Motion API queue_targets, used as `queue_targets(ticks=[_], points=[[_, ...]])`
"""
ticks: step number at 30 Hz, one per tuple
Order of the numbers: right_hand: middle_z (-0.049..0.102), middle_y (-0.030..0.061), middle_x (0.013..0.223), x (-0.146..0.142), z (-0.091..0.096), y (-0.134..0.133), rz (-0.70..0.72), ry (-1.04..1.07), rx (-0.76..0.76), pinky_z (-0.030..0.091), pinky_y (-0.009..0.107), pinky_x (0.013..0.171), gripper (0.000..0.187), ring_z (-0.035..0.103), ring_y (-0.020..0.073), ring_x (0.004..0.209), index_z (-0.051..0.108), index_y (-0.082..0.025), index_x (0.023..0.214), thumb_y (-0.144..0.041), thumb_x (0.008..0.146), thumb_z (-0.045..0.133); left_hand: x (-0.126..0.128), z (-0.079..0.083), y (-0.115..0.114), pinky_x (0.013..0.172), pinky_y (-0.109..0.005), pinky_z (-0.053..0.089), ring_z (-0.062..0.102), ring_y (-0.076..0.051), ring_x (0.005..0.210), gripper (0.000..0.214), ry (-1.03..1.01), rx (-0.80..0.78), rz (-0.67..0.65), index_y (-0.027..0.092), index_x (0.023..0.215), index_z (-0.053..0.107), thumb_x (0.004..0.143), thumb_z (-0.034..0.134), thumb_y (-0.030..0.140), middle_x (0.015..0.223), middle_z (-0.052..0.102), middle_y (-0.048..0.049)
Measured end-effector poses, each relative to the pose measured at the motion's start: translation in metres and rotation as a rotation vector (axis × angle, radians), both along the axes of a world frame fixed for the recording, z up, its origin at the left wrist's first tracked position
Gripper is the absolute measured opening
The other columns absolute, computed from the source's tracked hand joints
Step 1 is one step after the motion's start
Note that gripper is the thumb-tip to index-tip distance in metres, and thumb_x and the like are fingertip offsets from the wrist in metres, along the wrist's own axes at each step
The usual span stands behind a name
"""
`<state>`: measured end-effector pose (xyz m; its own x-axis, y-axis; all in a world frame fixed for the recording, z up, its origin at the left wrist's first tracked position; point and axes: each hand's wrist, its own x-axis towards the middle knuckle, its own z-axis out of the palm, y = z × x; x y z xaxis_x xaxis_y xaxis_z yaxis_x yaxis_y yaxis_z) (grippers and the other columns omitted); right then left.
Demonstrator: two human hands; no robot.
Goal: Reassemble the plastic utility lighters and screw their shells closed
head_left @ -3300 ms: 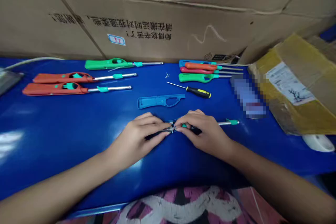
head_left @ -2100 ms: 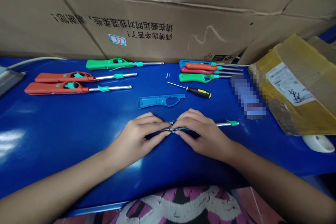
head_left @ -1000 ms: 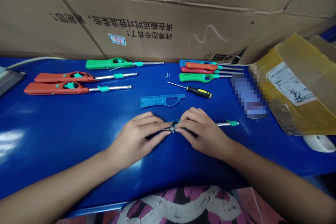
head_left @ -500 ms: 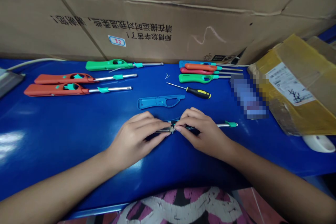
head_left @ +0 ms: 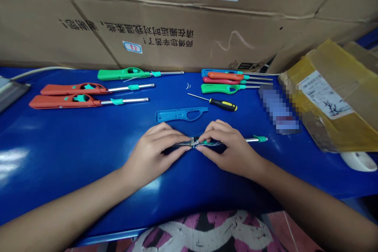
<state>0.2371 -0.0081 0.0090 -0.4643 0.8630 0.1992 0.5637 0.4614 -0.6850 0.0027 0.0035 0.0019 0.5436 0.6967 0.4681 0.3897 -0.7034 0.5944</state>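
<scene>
Looking down, head view: left hand point(head_left: 153, 153) and right hand point(head_left: 227, 147) meeting fingertip to fingertip over opened blue plastic long-nose lighter body point(head_left: 193, 143), flat on glossy blue table point(head_left: 73, 141), centre, towards front edge. Left: fingers curled, thumb and forefinger pinched closed on rear part of body. Right: same curl, pinch closed on front part, beside small silver fitting between the two hands. Thin metal nozzle tube with teal collar point(head_left: 256, 139) sticking out past right hand, resting on table. Loose blue plastic shell half point(head_left: 180, 114) just behind hands, not touching them. Black-and-yellow-handled screwdriver point(head_left: 222, 104) further back, tip pointing left. Two orange long-nose lighters point(head_left: 66, 101) and one green long-nose lighter point(head_left: 124, 73) back left, well apart from hands. Stack of mixed-colour lighters point(head_left: 224, 80) back right. Brown cardboard cartons point(head_left: 177, 27) walling rear edge; yellow-taped parcel point(head_left: 330, 98) at right.
</scene>
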Motion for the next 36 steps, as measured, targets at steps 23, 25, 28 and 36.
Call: queue_targets(ticks=[23, 25, 28, 36], points=[[0.062, 0.0054, 0.099, 0.0006, 0.004, -0.0023, 0.029, -0.076, 0.076, 0.043, 0.037, 0.086, 0.011, 0.056, 0.0195, 0.092, 0.067, -0.019, 0.102, -0.021, 0.092, 0.063, -0.0006, -0.0022, -0.0015, 0.084, -0.032, 0.055, 0.065, -0.018, 0.092, 0.015, -0.007, -0.081, 0.007, 0.017, 0.103, 0.077, 0.088, 0.074, 0.016, 0.097, 0.073, -0.0058], [0.061, 0.005, 0.102, 0.0003, 0.0042, -0.0031, 0.04, -0.139, 0.082, 0.041, 0.039, 0.088, 0.013, 0.055, 0.0201, 0.093, 0.068, -0.021, 0.104, -0.024, 0.093, 0.062, -0.0011, -0.0022, -0.0018, 0.084, -0.032, 0.055, 0.065, -0.018, 0.092, 0.016, -0.013, -0.09, 0.004, 0.016, 0.103, 0.077, 0.087, 0.074, 0.015, 0.097, 0.073, -0.0065], [0.061, 0.0045, 0.103, -0.0006, 0.0034, -0.0036, 0.045, -0.198, 0.094, 0.039, 0.038, 0.085, 0.014, 0.053, 0.0201, 0.093, 0.068, -0.022, 0.106, -0.026, 0.095, 0.061, -0.0011, -0.002, -0.0014, 0.083, -0.032, 0.055, 0.065, -0.017, 0.09, 0.017, -0.025, -0.085, 0.004, 0.016, 0.104, 0.077, 0.089, 0.072, 0.013, 0.096, 0.073, -0.0062], [0.063, 0.0032, 0.1, -0.0041, -0.0012, -0.0017, 0.02, -0.213, 0.127, 0.035, 0.034, 0.079, 0.014, 0.052, 0.0183, 0.09, 0.07, -0.022, 0.099, -0.025, 0.1, 0.056, 0.0005, -0.0025, 0.0006, 0.081, -0.031, 0.054, 0.066, -0.016, 0.086, 0.012, -0.035, -0.063, -0.003, 0.015, 0.101, 0.076, 0.09, 0.072, 0.013, 0.092, 0.077, -0.004]])
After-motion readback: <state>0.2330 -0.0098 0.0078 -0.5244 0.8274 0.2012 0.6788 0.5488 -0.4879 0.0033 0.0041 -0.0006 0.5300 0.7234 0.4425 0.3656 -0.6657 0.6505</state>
